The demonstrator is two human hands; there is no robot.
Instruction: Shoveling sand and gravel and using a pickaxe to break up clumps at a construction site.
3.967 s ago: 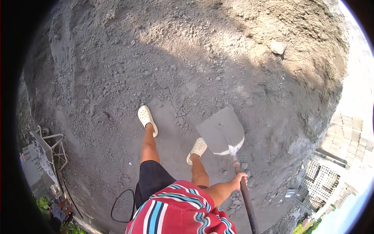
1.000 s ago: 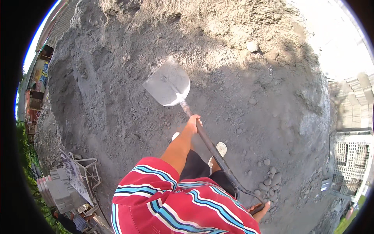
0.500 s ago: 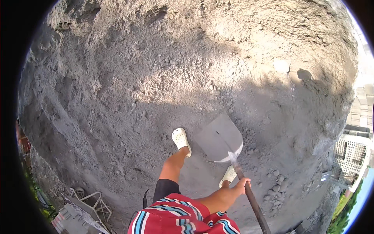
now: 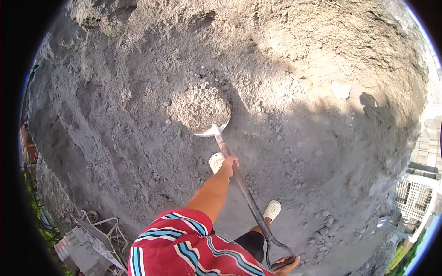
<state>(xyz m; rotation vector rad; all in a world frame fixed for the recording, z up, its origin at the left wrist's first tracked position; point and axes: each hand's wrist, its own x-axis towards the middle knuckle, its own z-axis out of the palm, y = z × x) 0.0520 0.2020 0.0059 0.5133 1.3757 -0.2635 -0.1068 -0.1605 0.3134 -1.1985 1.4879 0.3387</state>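
Note:
A shovel [image 4: 247, 195] slants up and leftward from the lower right, a grey heap of sand and gravel [image 4: 201, 108] covering its blade. The blade's pale back edge shows where it joins the shaft. My left hand [image 4: 229, 165] is wrapped round the lower shaft, just behind the blade. At the far end, my right hand [image 4: 286, 264] grips the loop handle, partly cut off by the bottom of the picture. Loose grey soil [image 4: 262, 152] surrounds the blade at the foot of a slope.
My feet stand apart in white clogs [image 4: 272, 209] beside the shaft. A sunlit bank [image 4: 322, 41] rises ahead, bearing a pale rock [image 4: 341, 89]. Stones [image 4: 324, 225] lie to the right. A wheelbarrow-like metal frame [image 4: 108, 232] stands lower left; light blocks [image 4: 426, 147] are stacked far right.
The shovel blade has moved forward and left, from bare beside my foot to loaded with sand and gravel. My left hand went along, and my right hand on the handle has come into view.

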